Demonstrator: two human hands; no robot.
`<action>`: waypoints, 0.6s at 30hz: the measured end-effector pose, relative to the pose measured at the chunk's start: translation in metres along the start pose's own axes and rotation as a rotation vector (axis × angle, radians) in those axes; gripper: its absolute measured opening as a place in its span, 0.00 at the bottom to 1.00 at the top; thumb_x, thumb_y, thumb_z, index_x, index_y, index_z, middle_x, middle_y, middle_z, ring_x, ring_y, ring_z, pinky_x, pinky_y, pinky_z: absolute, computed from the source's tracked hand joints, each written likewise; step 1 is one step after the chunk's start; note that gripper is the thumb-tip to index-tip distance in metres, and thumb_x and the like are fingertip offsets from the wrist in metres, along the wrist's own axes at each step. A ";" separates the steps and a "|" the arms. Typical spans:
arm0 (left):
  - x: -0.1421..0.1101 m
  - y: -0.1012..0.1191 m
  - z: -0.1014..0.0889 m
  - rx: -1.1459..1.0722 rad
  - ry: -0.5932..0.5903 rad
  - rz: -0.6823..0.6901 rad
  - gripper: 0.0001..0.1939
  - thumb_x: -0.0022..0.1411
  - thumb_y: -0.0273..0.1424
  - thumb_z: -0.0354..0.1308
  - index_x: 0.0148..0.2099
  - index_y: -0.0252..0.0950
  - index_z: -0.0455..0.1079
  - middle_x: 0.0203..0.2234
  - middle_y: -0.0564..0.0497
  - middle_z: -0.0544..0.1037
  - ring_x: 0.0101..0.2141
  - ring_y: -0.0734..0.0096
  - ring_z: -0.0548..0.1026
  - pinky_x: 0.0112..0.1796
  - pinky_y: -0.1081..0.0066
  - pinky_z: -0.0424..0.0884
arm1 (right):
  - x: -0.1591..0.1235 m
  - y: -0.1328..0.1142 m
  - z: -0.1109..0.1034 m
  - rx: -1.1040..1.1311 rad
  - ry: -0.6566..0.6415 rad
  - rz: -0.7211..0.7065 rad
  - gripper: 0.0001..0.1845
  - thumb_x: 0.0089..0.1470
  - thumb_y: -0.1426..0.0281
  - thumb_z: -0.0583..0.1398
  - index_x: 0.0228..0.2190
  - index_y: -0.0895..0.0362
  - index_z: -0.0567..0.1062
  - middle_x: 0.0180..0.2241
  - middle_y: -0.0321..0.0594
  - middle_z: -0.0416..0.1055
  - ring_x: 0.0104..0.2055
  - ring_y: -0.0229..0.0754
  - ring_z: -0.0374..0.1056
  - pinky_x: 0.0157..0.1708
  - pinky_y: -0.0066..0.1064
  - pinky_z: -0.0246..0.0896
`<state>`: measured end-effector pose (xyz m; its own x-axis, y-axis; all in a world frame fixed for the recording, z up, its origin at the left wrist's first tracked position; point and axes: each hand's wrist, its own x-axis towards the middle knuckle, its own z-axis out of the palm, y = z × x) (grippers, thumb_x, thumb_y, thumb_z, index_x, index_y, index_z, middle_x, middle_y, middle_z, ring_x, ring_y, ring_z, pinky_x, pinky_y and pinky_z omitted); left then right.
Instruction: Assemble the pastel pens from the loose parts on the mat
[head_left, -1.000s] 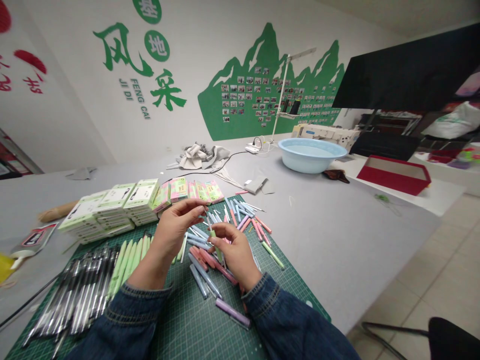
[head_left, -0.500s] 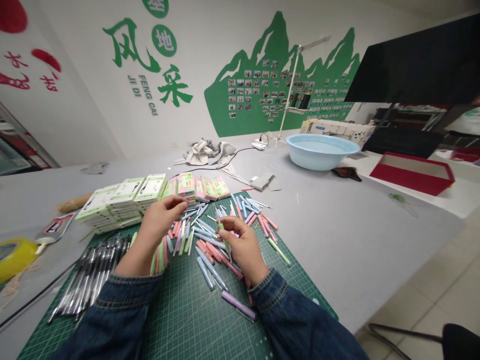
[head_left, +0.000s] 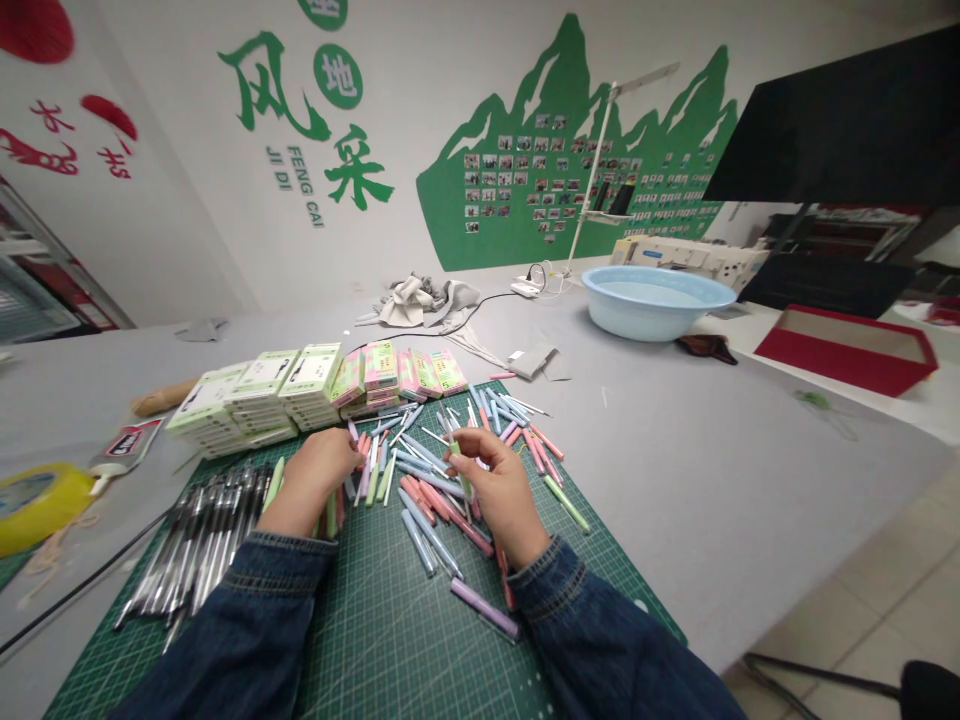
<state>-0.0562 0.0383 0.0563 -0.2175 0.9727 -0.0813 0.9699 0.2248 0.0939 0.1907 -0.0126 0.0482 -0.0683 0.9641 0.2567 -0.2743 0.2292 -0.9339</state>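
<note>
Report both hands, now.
Left hand: closed, beside loose pens; cannot tell if it holds one.
Right hand: closed, holding a green pen.

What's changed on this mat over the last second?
The left hand has dropped from mid-air down to the scattered pens, letting nothing visibly go. The right hand still pinches a pale green pen. The stacked boxes and blue basin stayed where they were.
</note>
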 end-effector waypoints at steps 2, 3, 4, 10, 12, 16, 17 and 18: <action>-0.001 0.003 0.001 0.015 -0.030 0.002 0.10 0.47 0.36 0.58 0.29 0.38 0.77 0.33 0.40 0.81 0.35 0.54 0.78 0.32 0.68 0.67 | 0.000 -0.001 0.000 -0.001 0.001 0.002 0.10 0.47 0.74 0.61 0.36 0.55 0.77 0.31 0.37 0.72 0.34 0.42 0.69 0.34 0.34 0.69; -0.001 0.005 0.001 0.021 -0.040 0.003 0.10 0.47 0.36 0.57 0.30 0.37 0.77 0.34 0.39 0.81 0.35 0.53 0.78 0.32 0.67 0.68 | 0.000 -0.001 0.000 -0.001 0.000 0.001 0.10 0.47 0.74 0.61 0.36 0.55 0.77 0.31 0.37 0.72 0.34 0.41 0.69 0.34 0.34 0.69; -0.002 0.008 0.002 0.026 -0.047 0.004 0.11 0.47 0.36 0.57 0.31 0.37 0.77 0.35 0.39 0.81 0.36 0.52 0.78 0.32 0.67 0.68 | 0.000 -0.001 0.000 -0.003 0.000 -0.001 0.10 0.47 0.74 0.61 0.35 0.55 0.77 0.31 0.37 0.72 0.34 0.41 0.69 0.34 0.34 0.69; -0.009 0.023 0.004 0.041 -0.068 -0.008 0.13 0.45 0.34 0.60 0.35 0.37 0.78 0.37 0.38 0.80 0.38 0.52 0.78 0.34 0.67 0.70 | 0.001 -0.001 -0.001 -0.011 -0.008 -0.006 0.10 0.47 0.74 0.61 0.36 0.55 0.76 0.31 0.37 0.71 0.34 0.41 0.68 0.34 0.33 0.69; -0.013 0.028 0.007 0.040 -0.061 -0.019 0.15 0.44 0.33 0.60 0.37 0.37 0.78 0.38 0.37 0.80 0.39 0.50 0.78 0.34 0.65 0.70 | 0.001 0.000 -0.001 -0.013 -0.010 -0.005 0.11 0.47 0.74 0.61 0.36 0.55 0.76 0.31 0.37 0.71 0.34 0.41 0.68 0.34 0.33 0.69; -0.020 0.037 0.014 0.014 -0.023 -0.039 0.16 0.47 0.29 0.57 0.40 0.36 0.77 0.39 0.34 0.79 0.40 0.45 0.77 0.34 0.60 0.71 | 0.000 0.001 0.000 -0.023 -0.004 0.013 0.11 0.47 0.73 0.61 0.37 0.55 0.76 0.31 0.36 0.72 0.32 0.40 0.69 0.35 0.33 0.68; -0.021 0.038 0.015 0.000 -0.014 -0.035 0.15 0.47 0.28 0.57 0.38 0.36 0.77 0.39 0.34 0.80 0.40 0.45 0.77 0.34 0.60 0.70 | 0.000 0.001 0.000 -0.027 -0.001 0.016 0.12 0.47 0.73 0.61 0.36 0.55 0.76 0.31 0.36 0.72 0.32 0.40 0.69 0.35 0.33 0.68; -0.022 0.039 0.015 -0.016 -0.006 -0.029 0.13 0.46 0.27 0.57 0.37 0.36 0.78 0.38 0.34 0.80 0.40 0.45 0.77 0.35 0.60 0.70 | 0.000 0.000 0.000 -0.029 0.001 0.019 0.12 0.47 0.73 0.61 0.36 0.55 0.76 0.31 0.36 0.73 0.32 0.40 0.69 0.35 0.33 0.68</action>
<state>-0.0118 0.0249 0.0467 -0.2452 0.9653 -0.0902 0.9611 0.2542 0.1077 0.1909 -0.0126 0.0476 -0.0726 0.9683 0.2390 -0.2453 0.2149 -0.9453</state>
